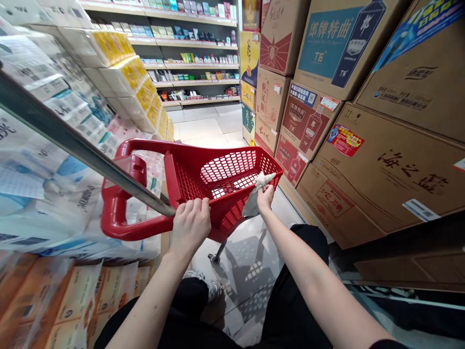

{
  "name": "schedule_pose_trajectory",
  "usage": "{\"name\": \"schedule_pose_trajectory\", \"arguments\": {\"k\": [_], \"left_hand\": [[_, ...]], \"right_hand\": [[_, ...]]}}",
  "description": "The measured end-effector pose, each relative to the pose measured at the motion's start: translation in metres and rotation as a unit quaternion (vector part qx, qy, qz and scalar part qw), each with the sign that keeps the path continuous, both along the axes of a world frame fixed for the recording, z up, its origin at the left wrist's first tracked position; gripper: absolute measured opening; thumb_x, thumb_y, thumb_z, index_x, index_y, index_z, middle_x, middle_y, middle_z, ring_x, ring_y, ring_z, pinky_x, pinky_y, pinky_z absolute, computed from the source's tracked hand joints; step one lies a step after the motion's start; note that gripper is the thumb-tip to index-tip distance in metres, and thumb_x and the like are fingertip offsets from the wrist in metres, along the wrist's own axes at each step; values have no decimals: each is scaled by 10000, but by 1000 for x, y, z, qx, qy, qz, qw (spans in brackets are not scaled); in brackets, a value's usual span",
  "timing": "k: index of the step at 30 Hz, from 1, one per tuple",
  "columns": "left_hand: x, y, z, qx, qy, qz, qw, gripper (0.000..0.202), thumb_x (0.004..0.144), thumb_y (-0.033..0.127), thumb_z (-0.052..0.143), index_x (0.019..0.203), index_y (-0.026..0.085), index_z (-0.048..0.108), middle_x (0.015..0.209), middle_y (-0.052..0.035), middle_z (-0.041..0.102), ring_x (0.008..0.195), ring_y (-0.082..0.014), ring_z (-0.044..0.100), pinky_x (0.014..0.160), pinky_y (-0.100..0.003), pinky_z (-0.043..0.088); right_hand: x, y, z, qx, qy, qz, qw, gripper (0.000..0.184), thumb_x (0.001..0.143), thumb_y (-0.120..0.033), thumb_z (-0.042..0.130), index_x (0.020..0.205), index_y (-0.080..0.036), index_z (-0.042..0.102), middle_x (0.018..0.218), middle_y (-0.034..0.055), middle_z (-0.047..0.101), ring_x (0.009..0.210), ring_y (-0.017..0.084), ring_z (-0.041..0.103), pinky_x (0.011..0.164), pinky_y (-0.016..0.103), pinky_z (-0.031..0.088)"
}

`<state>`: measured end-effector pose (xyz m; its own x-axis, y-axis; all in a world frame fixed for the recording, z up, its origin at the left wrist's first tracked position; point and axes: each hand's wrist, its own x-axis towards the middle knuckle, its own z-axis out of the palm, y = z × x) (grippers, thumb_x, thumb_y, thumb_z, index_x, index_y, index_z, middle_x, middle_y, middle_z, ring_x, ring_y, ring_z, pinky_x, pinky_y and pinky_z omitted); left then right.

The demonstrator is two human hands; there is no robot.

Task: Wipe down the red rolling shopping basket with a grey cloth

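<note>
Open tile flr (205, 127) past red mesh plastic cart (221, 215)
L hand (192, 220) grips rim (229, 195); R hand (265, 198) clutches cloth (250, 206)

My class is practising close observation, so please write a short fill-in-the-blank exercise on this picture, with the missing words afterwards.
1. The person's ____ hand holds a pale grey cloth.
2. The plastic mesh-sided basket under the left hand is coloured ____.
3. White plastic-wrapped packs with yellow ends are stacked on the picture's ____ side.

Missing words: right; red; left.
</note>
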<state>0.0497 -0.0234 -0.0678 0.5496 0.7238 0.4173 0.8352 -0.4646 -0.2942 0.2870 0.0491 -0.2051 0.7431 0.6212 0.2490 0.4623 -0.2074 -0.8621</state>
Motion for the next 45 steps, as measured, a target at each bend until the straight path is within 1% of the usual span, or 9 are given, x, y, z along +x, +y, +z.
{"name": "schedule_pose_trajectory", "arguments": {"k": [3,8,20,26,31,33,35,40,45], "left_hand": [[2,0,0,4,5,9,1000,327,897,181,328,1111,90,559,860,-152,575,855,-280,510,776,-408,337],[2,0,-1,11,17,15,1000,298,893,175,337,1056,102,575,849,-141,571,847,-277,512,766,-399,337],[3,-2,1,-12,17,17,1000,340,892,164,323,1118,88,566,872,-145,570,862,-286,507,775,-400,338],[3,-2,2,-16,14,25,999,340,885,157,328,1113,82,568,866,-147,573,866,-287,509,770,-401,338],[1,0,3,-19,16,25,999,348,887,160,323,1126,80,564,858,-145,574,858,-290,510,764,-402,338],[0,1,4,-20,12,26,999,347,886,160,324,1120,79,566,856,-148,574,858,-290,512,763,-402,337],[-1,2,4,-20,8,26,999,345,886,162,325,1117,79,568,854,-150,576,859,-289,516,762,-400,336],[-1,3,4,-10,1,23,1000,327,900,207,330,1076,92,580,849,-147,581,852,-289,522,760,-402,333],[-2,4,2,1,-11,8,1000,333,912,275,342,1074,106,578,849,-144,589,849,-284,527,756,-399,336]], "right_hand": [[3,-2,-4,16,26,14,999,114,842,-243,447,943,-192,461,941,86,589,893,201,549,785,299,427],[-38,-26,-4,25,23,84,996,163,816,-201,491,966,-173,545,983,88,559,910,201,546,829,294,419],[-87,-67,-1,-25,-121,182,976,218,877,-242,513,1051,-143,597,1044,126,520,984,231,532,868,341,444],[-128,-89,-28,-89,-244,315,913,259,910,-220,461,1135,-155,572,1066,124,552,967,213,550,849,325,468],[-140,-96,-41,-159,-343,414,828,291,888,-115,442,1158,-128,551,1100,164,566,942,225,572,782,326,484],[-141,-97,-42,-170,-350,425,817,281,884,-105,433,1129,-139,566,1075,154,583,919,222,581,748,317,482],[-142,-95,-37,-173,-316,417,835,258,879,-119,445,1088,-167,589,1038,125,599,864,203,588,717,292,471],[-149,-80,-7,-109,-102,337,930,139,811,-180,528,889,-167,643,816,63,606,770,179,558,692,259,434],[-141,-62,25,26,130,315,940,131,785,-228,518,740,-175,629,640,-16,569,610,128,488,608,224,412]]}}
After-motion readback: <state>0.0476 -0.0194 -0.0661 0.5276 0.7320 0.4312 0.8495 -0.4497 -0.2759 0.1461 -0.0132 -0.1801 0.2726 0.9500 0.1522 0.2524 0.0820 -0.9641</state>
